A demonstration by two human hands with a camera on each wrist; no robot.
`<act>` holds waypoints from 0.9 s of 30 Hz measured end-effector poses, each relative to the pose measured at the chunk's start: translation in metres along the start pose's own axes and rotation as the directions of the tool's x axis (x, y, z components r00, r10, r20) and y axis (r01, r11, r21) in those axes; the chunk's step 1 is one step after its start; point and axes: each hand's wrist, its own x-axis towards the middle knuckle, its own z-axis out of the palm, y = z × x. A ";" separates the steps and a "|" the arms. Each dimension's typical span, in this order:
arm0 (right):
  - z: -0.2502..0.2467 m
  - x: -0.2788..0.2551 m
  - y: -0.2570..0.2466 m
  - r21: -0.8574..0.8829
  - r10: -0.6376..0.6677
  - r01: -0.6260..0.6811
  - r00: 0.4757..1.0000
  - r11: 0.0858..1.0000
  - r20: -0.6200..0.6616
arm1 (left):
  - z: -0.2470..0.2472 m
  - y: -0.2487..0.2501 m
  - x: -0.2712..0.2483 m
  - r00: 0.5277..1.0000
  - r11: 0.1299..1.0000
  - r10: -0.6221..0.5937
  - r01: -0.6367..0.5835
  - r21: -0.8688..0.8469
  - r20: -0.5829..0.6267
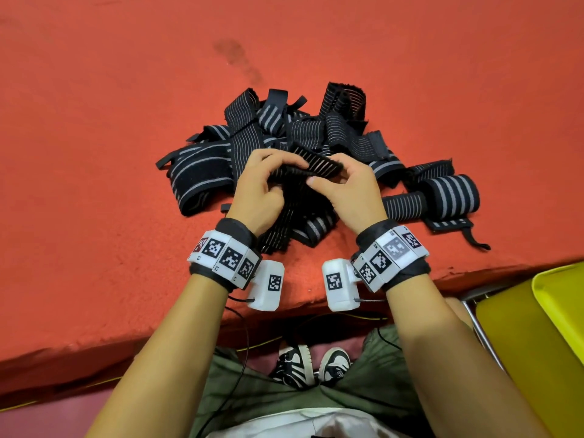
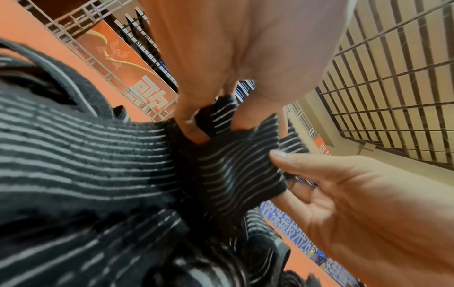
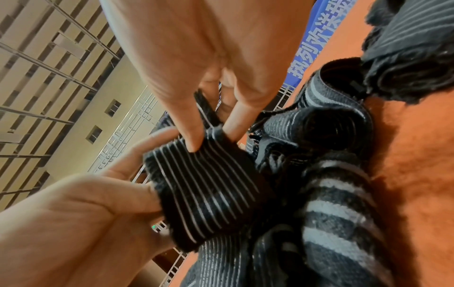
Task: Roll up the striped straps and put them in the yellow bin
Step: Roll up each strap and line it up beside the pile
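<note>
Left hand (image 1: 257,188) and right hand (image 1: 344,188) both pinch one end of a thin-striped strap (image 1: 316,165), fingers (image 3: 194,136) curled on its folded edge, held just above the desk (image 1: 94,153). Its tail drops toward the near edge into the loose strap pile (image 1: 284,131) at desk centre. One rolled strap (image 1: 448,192) lies right of the pile; yellow bin (image 1: 562,298) sits off the near right corner.

An orange-red felt tabletop (image 1: 126,121) bears a dark stain (image 1: 232,52), with metal lattice screens (image 2: 393,97), a blue banner (image 3: 317,38) and beige walls (image 3: 81,93) beyond.
</note>
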 end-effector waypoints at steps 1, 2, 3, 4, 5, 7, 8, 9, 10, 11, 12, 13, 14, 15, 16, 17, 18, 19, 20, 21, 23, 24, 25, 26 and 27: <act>-0.001 0.000 -0.002 0.017 -0.006 0.006 1.000 1.000 0.004 | 0.000 0.000 0.001 1.000 1.000 0.000 0.000 0.004 0.006; -0.002 0.001 -0.004 0.034 -0.010 0.010 1.000 0.999 0.007 | 0.000 0.000 0.002 1.000 1.000 -0.003 0.003 0.020 0.012; -0.002 0.001 -0.005 0.038 -0.011 0.011 1.000 0.999 0.001 | 0.000 0.001 0.002 1.000 0.999 -0.007 0.006 0.041 0.018; -0.003 0.003 -0.006 0.036 -0.009 0.010 1.000 0.999 -0.015 | 0.000 0.001 0.002 1.000 0.998 -0.012 0.011 0.059 0.019; -0.004 0.005 -0.007 0.027 -0.005 0.006 0.999 1.000 -0.036 | 0.000 0.002 0.003 1.000 0.997 -0.020 0.019 0.069 0.018; -0.005 0.007 -0.007 0.004 0.000 0.001 0.999 1.000 -0.054 | 0.001 0.003 0.004 0.999 0.996 -0.048 0.046 0.076 0.021; -0.005 0.007 -0.007 0.002 -0.003 0.003 0.999 1.000 -0.042 | 0.001 0.004 0.004 0.998 0.995 -0.061 0.059 0.082 0.027; -0.005 0.006 -0.009 0.010 -0.010 0.010 1.000 1.000 -0.026 | 0.002 0.005 0.004 0.997 0.994 -0.068 0.065 0.092 0.031; -0.005 0.006 -0.010 0.025 -0.018 0.018 1.000 1.000 -0.014 | 0.001 0.006 0.004 0.997 0.993 -0.071 0.068 0.101 0.032; -0.004 0.005 -0.011 0.043 -0.024 0.024 1.000 0.999 -0.011 | 0.001 0.007 0.004 0.997 0.991 -0.071 0.067 0.112 0.034; -0.004 0.005 -0.012 0.060 -0.022 0.023 1.000 0.998 -0.018 | 0.000 0.006 0.004 0.997 0.989 -0.075 0.070 0.131 0.035; -0.004 0.005 -0.013 0.073 -0.016 0.018 0.999 0.997 -0.028 | 0.000 0.005 0.004 0.996 0.985 -0.084 0.078 0.155 0.031; -0.003 0.005 -0.012 0.086 -0.008 0.011 0.999 0.996 -0.034 | -0.001 0.005 0.004 0.995 0.981 -0.095 0.090 0.173 0.022; -0.003 0.005 -0.013 0.108 -0.006 0.009 1.000 0.994 -0.030 | -0.001 0.004 0.004 0.994 0.979 -0.107 0.104 0.176 0.008; -0.003 0.005 -0.013 0.139 -0.006 0.009 1.000 0.990 -0.021 | -0.002 0.004 0.005 0.992 0.978 -0.123 0.123 0.171 -0.006; -0.003 0.004 -0.014 0.165 -0.011 0.012 1.000 0.986 -0.009 | -0.001 0.003 0.006 0.990 0.975 -0.137 0.138 0.176 -0.018; -0.003 0.004 -0.015 0.169 -0.025 0.024 1.000 0.985 0.006 | -0.001 0.003 0.007 0.988 0.970 -0.151 0.153 0.190 -0.027; -0.003 0.003 -0.016 0.151 -0.043 0.039 0.999 0.988 0.021 | -0.001 0.003 0.009 0.986 0.964 -0.164 0.166 0.207 -0.027; -0.004 0.002 -0.017 0.131 -0.057 0.051 0.998 0.990 0.037 | 0.000 0.003 0.010 0.984 0.960 -0.178 0.179 0.216 -0.024; -0.004 0.001 -0.018 0.115 -0.063 0.057 0.997 0.992 0.049 | 0.000 0.003 0.011 0.985 0.963 -0.172 0.174 0.206 -0.026; -0.005 0.001 -0.017 0.090 -0.057 0.052 0.997 0.995 0.046 | 0.000 0.003 0.009 0.991 0.985 -0.121 0.127 0.113 -0.056; -0.005 0.001 -0.015 0.080 -0.049 0.046 0.998 0.996 0.034 | 0.000 0.003 0.008 0.994 0.995 -0.076 0.080 0.054 -0.078; -0.005 0.002 -0.014 0.072 -0.043 0.041 0.999 0.997 0.025 | -0.001 0.004 0.006 0.996 0.999 -0.031 0.032 0.007 -0.088; -0.005 0.003 -0.012 0.065 -0.038 0.036 0.999 0.997 0.021 | -0.001 0.005 0.005 0.996 1.000 0.017 -0.019 -0.016 -0.090; -0.005 0.003 -0.011 0.059 -0.035 0.034 0.999 0.998 0.022 | -0.001 0.007 0.004 0.994 0.997 0.068 -0.069 -0.016 -0.084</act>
